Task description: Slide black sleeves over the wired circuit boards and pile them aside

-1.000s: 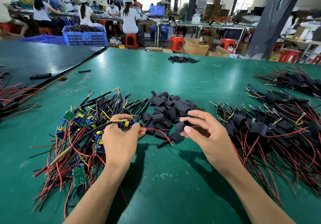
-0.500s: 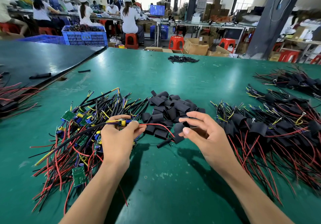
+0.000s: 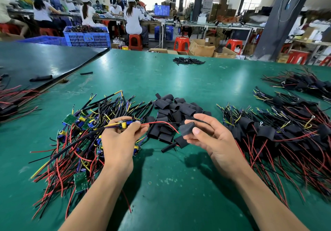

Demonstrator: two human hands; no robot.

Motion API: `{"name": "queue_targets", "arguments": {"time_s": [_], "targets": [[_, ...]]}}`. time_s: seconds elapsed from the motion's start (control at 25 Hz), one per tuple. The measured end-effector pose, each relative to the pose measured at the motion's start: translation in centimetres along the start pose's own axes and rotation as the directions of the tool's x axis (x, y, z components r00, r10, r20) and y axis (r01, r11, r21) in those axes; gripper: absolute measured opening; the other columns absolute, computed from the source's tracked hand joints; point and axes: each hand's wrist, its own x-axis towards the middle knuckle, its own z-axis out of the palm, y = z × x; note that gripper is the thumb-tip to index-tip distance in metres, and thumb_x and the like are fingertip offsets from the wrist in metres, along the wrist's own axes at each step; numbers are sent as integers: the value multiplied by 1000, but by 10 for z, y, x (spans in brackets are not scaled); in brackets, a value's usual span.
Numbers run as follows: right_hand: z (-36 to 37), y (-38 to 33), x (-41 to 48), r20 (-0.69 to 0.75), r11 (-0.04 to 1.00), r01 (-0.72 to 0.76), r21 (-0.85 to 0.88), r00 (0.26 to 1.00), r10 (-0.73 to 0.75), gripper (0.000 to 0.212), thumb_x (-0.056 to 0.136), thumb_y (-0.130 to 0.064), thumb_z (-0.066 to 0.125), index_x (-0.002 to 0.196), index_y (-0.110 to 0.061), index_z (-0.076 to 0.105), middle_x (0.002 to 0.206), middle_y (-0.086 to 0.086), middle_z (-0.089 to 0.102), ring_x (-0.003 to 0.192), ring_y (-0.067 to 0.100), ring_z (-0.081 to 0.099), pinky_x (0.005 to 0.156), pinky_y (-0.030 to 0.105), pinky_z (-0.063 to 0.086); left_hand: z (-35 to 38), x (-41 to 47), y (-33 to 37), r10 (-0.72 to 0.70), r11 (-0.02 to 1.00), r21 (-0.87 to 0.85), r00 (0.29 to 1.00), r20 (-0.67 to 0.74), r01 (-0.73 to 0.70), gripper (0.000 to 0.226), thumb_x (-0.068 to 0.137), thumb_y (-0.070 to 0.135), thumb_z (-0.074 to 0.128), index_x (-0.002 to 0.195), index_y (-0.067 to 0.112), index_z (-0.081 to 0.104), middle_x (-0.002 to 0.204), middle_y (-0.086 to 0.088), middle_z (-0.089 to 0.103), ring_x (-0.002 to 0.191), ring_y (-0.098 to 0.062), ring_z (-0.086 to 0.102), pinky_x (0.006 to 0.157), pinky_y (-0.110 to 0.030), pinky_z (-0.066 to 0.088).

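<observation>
Watching from the left: loose boards [image 3: 80,137] lie heaped toward the desk's [image 3: 179,195] left edge. My left hand [image 3: 117,143] pinches one board [image 3: 125,123] above that heap, its red wire [image 3: 157,122] trailing right. My right hand [image 3: 220,141] pinches a black sleeve [image 3: 189,128], apart from the wire tip.

Risks, my guess:
- The wire end snags the flattened sleeve mouth or buckles.
- Trailing leads drag neighbours off the heap.

Spare sleeves [image 3: 177,110] lie mid-desk. The finished pile [image 3: 279,137] crowds the right edge. Bare desk along the front edge gives working room.
</observation>
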Motion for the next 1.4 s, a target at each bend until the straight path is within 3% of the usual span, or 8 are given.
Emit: {"name": "queue_targets", "arguments": {"time_s": [0.32, 0.52, 0.72, 1.2, 1.4], "targets": [[10, 4, -3, 1, 999, 33, -15, 999, -33, 47, 79, -12, 72, 124, -8, 57, 120, 6, 72, 98, 34, 73, 83, 32, 58, 1, 0, -1, -2, 998, -60, 1000, -23, 1, 21, 86, -13, 63, 95, 4, 54, 75, -17, 70, 77, -32, 75, 70, -24, 59], [15, 10, -5, -105, 990, 75, -119, 991, -88, 42, 85, 3, 73, 121, -15, 59, 121, -1, 72, 100, 29, 73, 93, 31, 56, 1, 0, -3, -15, 995, -98, 1000, -26, 12, 20, 87, -13, 63, 94, 3, 54, 68, -12, 71, 80, -34, 75, 71, -25, 59], [18, 12, -4, -205, 989, 122, -82, 969, -136, 46, 78, -8, 78, 120, -19, 61, 123, -2, 71, 103, 28, 72, 98, 39, 54, 2, -2, -5, -72, 991, -115, 997, -29, 68, 18, 87, -13, 63, 91, 3, 55, 74, -17, 70, 84, -36, 75, 71, -24, 59], [19, 9, -5, -180, 985, 138, -106, 971, -155, 43, 83, -5, 76, 119, -22, 62, 123, -4, 71, 102, 24, 73, 88, 22, 54, 2, -2, -7, -92, 988, -129, 996, -14, 89, 19, 86, -13, 63, 93, 3, 54, 69, -14, 72, 82, -35, 75, 72, -26, 59], [17, 7, -6, -138, 983, 103, -153, 982, -125, 43, 86, 0, 73, 120, -23, 60, 122, -4, 72, 100, 26, 73, 90, 24, 54, 3, -3, -6, -94, 990, -105, 995, 32, 97, 18, 86, -15, 60, 86, 2, 54, 67, -16, 69, 76, -34, 75, 68, -24, 59]]}}
